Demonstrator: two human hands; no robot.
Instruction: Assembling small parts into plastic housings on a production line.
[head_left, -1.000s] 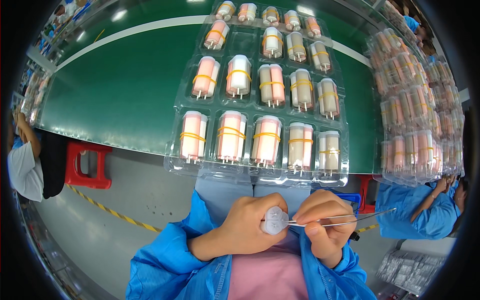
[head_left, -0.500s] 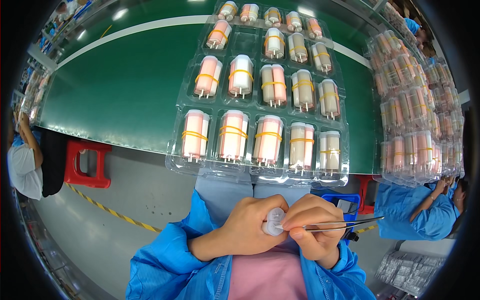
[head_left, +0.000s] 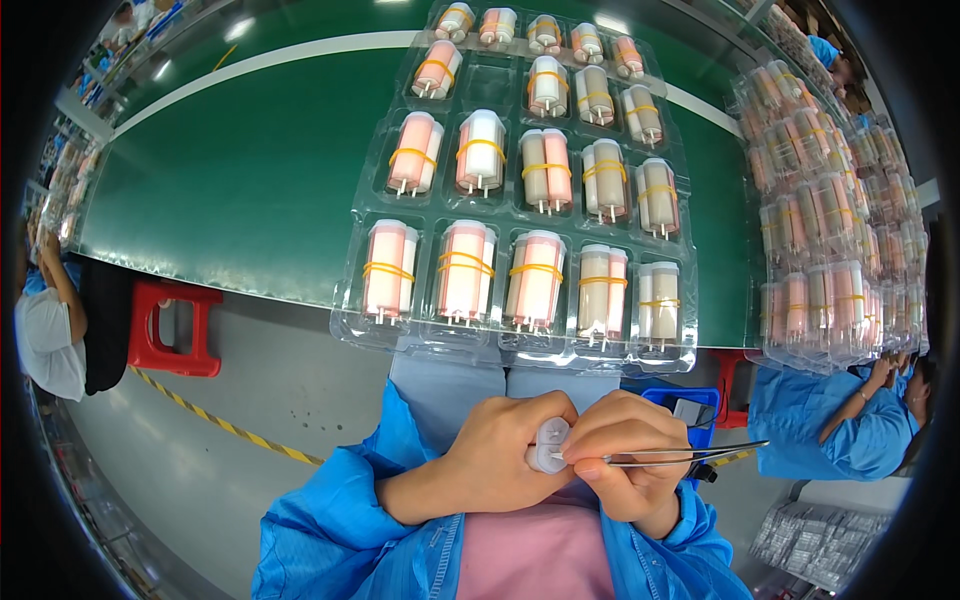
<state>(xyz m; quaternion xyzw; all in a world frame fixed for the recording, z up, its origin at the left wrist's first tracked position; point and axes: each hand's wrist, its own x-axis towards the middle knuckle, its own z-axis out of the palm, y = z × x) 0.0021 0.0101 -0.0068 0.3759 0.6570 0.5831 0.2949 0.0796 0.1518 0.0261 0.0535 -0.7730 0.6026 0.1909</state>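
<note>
Tweezers (head_left: 745, 446) and a pale capped piece (head_left: 548, 446), held over the lap (head_left: 450, 388)

The left hand (head_left: 505, 450) has its fingers curled snugly round the piece, its end face turned up. The right hand (head_left: 637, 455) pinches the tweezers between thumb and fingers, fingertips right beside that face; from here I can't tell whether the hidden tips grip anything. The tweezers' other end juts out rightward.

I'd worry about a slip: too hard a push, or a loosened left grip, could scratch the face or bend a stub, and a dropped piece could roll off the lap.

Past the hands, the clear tray (head_left: 492, 84) carries banded bundles (head_left: 467, 265) and appears to overhang the near edge of the green bench (head_left: 230, 190). A raised knee or forearm catching its near edge might tip bundles out.
</note>
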